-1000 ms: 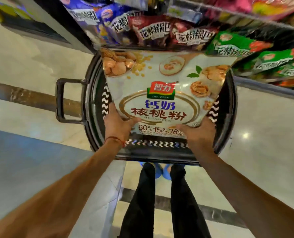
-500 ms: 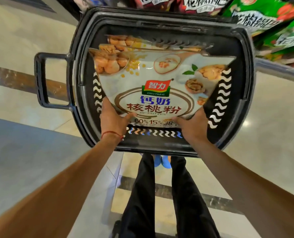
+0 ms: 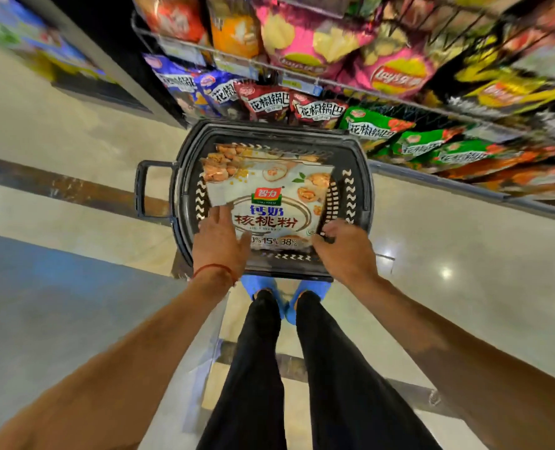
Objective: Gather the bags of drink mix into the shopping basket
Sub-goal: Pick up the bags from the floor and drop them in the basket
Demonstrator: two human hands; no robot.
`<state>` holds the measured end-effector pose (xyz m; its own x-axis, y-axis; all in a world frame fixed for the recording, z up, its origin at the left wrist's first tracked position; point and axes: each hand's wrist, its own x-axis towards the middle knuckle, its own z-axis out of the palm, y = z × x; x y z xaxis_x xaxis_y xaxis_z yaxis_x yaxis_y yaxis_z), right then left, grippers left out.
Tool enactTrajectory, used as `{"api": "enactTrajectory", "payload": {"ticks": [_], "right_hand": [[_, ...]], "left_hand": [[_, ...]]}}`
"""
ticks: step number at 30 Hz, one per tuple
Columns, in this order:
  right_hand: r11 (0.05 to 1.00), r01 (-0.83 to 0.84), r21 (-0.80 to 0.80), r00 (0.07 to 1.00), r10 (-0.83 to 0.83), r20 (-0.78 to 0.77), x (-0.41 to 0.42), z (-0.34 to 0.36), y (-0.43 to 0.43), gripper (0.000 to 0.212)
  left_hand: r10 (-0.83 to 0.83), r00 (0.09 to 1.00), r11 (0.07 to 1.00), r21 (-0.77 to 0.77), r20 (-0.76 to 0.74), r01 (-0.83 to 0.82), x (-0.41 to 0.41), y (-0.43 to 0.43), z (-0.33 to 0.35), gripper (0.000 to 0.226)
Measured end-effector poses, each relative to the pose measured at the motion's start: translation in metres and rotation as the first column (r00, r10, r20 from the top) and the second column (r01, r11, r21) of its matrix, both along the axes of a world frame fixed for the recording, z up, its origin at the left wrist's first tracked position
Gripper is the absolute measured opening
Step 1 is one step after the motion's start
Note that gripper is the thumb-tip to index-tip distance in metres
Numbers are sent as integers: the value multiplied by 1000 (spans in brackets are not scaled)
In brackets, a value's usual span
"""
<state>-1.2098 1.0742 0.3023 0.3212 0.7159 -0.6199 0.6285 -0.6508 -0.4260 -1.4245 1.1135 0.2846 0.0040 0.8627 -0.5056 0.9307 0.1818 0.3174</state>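
A white bag of walnut drink mix (image 3: 269,193) with red and blue lettering lies flat inside the black shopping basket (image 3: 365,180) on the floor. The edge of a second like bag (image 3: 229,150) shows under its far side. My left hand (image 3: 219,245) hovers over the bag's near left corner, fingers stretched out and apart. My right hand (image 3: 346,251) is at the near right corner, fingers loosely bent beside the bag, not closed round it.
The basket's handle (image 3: 141,190) sticks out to the left. Shelves of snack bags (image 3: 377,128) and crisp bags (image 3: 396,76) rise behind and to the right of the basket. My legs and blue shoe covers (image 3: 289,293) stand just before the basket on shiny floor.
Both hands lowered the bag into the basket and let go of it. The bag now rests flat on the other bag, and my hands have lifted back a little.
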Motion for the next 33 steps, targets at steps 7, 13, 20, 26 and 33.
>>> {"api": "enactTrajectory", "payload": {"ticks": [7,13,20,26,33], "right_hand": [[968,-181,176,969,145,201,17,109,-26,33],[965,-179,190,930,103,352,11,165,-74,39],[973,4,233,881,-114,459,-10,209,-125,38],[898,213,386,779,-395,488,-14,240,-166,39],[855,364,371,666,-517,538,2,252,-226,42]], "left_hand": [[-397,908,909,80,-138,409,27,-23,108,47],[-538,836,820,161,-111,549,40,-41,169,46],[-742,663,638,203,-100,743,39,-44,210,42],[-876,461,413,272,-143,869,65,-35,246,44],[-946,185,97,312,-265,945,133,-61,271,43]]}}
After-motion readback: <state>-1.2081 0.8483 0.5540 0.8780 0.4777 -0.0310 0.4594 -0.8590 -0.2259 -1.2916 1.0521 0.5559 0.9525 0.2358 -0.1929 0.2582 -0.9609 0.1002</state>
